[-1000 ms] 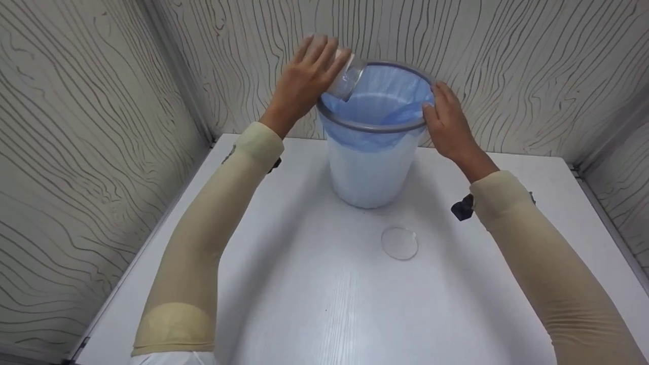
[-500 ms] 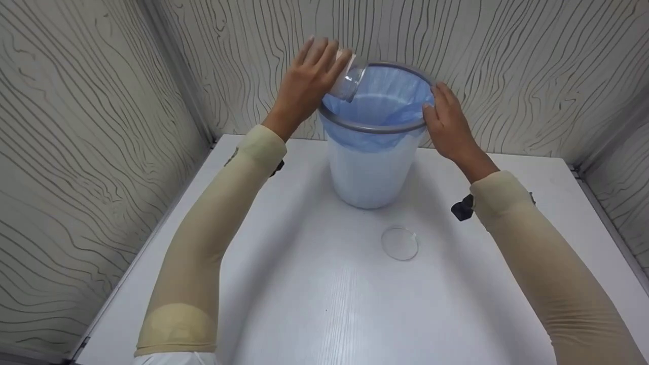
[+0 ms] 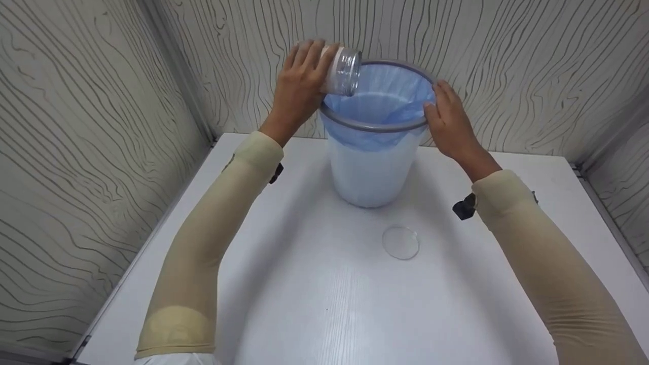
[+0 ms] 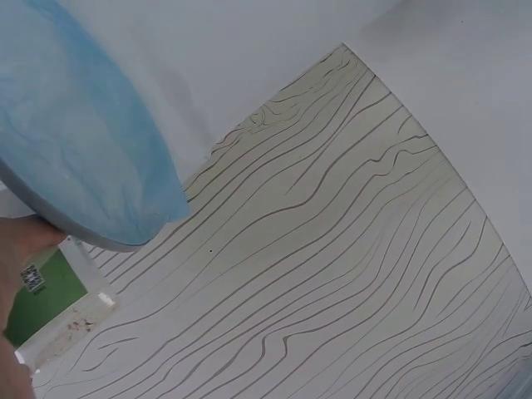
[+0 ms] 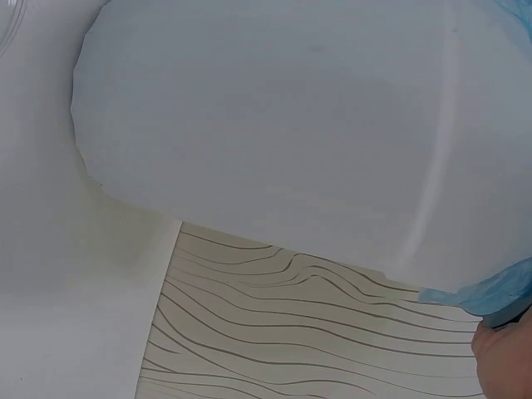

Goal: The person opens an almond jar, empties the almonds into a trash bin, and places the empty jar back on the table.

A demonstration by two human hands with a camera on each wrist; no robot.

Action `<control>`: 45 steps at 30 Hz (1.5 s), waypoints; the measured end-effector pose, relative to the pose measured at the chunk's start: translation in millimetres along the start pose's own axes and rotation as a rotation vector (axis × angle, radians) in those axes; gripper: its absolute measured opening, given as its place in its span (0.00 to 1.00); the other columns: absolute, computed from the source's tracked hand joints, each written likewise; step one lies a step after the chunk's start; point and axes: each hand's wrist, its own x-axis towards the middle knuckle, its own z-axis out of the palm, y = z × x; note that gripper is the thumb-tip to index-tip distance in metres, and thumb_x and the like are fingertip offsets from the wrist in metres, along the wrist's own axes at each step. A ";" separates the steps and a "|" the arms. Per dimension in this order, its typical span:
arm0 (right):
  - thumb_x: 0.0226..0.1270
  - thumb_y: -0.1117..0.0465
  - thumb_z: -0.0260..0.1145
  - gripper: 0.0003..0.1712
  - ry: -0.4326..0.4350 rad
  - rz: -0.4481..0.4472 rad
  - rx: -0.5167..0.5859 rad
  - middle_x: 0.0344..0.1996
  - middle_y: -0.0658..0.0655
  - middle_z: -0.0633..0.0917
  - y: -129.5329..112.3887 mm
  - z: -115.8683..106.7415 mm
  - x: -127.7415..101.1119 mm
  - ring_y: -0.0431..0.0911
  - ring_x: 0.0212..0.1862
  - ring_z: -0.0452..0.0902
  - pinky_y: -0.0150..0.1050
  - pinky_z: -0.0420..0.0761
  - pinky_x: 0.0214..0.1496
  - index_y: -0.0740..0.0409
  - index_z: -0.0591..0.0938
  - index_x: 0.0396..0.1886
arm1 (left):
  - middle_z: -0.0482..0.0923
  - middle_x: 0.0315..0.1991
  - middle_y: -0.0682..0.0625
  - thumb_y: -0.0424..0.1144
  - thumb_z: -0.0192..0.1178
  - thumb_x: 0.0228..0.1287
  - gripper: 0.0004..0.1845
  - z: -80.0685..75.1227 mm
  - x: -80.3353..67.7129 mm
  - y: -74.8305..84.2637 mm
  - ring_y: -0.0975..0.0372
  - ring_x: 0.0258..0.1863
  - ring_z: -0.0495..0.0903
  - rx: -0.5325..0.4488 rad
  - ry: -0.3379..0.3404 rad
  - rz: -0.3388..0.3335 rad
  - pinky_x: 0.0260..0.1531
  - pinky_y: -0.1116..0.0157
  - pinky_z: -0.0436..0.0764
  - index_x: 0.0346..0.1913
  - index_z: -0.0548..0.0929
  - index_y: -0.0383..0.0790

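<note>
My left hand (image 3: 300, 86) grips a clear jar (image 3: 346, 73) over the left rim of a white trash can (image 3: 370, 175). The jar lies nearly on its side, its mouth facing right above the opening. In the left wrist view, a green label (image 4: 46, 295) with a printed code shows on the jar, and small brownish bits cling near its mouth. A blue bag (image 3: 385, 91) lines the can, folded over under a grey rim ring (image 3: 372, 128). On the right side, my right hand (image 3: 448, 121) holds that rim, thumb on the near side.
A clear round lid (image 3: 400, 242) lies on the white table (image 3: 314, 304) in front of the can. Walls with a wavy line pattern (image 3: 243, 61) stand behind and to both sides. The can is close to the table's back edge.
My left hand has drawn the jar slightly left and tipped it back from mouth-down to nearly level. My right hand stays on the rim.
</note>
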 end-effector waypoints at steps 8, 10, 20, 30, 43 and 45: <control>0.81 0.45 0.40 0.40 -0.003 0.017 -0.011 0.81 0.62 0.49 2.2 0.5 -0.4 0.52 0.81 0.39 0.50 0.43 0.81 0.64 0.52 0.81 | 0.69 0.71 0.42 0.43 0.69 0.65 0.38 -2.5 -6.9 -1.0 0.50 0.74 0.64 -0.145 -0.042 -0.116 0.78 0.55 0.49 0.76 0.65 0.43; 0.80 0.44 0.39 0.40 -0.007 0.020 -0.010 0.81 0.62 0.48 2.4 0.2 -0.5 0.52 0.81 0.38 0.50 0.43 0.81 0.64 0.51 0.81 | 0.69 0.71 0.42 0.44 0.71 0.63 0.40 -3.2 -7.9 -1.3 0.50 0.74 0.64 -0.157 -0.041 -0.132 0.78 0.56 0.49 0.76 0.65 0.43; 0.81 0.46 0.40 0.39 -0.012 -0.009 -0.001 0.81 0.62 0.49 5.4 -0.3 1.2 0.52 0.81 0.39 0.50 0.42 0.81 0.66 0.53 0.80 | 0.71 0.69 0.45 0.48 0.75 0.58 0.43 -2.5 -15.0 -3.8 0.52 0.71 0.67 -0.236 0.020 -0.197 0.76 0.62 0.55 0.74 0.67 0.44; 0.81 0.45 0.40 0.40 -0.005 -0.002 -0.012 0.81 0.62 0.49 7.8 -1.6 3.5 0.52 0.81 0.39 0.50 0.42 0.81 0.66 0.52 0.80 | 0.70 0.71 0.46 0.50 0.76 0.55 0.46 -10.6 -21.2 -1.4 0.55 0.72 0.66 -0.325 0.014 -0.303 0.73 0.62 0.61 0.75 0.66 0.46; 0.81 0.45 0.39 0.40 -0.011 0.011 -0.017 0.81 0.62 0.49 6.1 -4.6 1.6 0.52 0.81 0.39 0.51 0.42 0.81 0.66 0.52 0.80 | 0.71 0.69 0.50 0.50 0.79 0.51 0.48 -10.8 -34.1 5.4 0.62 0.69 0.68 -0.488 0.048 -0.405 0.70 0.65 0.65 0.75 0.67 0.49; 0.81 0.46 0.40 0.39 -0.009 0.003 -0.011 0.81 0.63 0.49 5.3 -5.4 1.9 0.53 0.81 0.39 0.51 0.43 0.81 0.67 0.53 0.80 | 0.71 0.69 0.50 0.49 0.80 0.50 0.49 -11.8 -35.8 5.9 0.62 0.69 0.69 -0.507 0.051 -0.424 0.69 0.66 0.66 0.75 0.67 0.48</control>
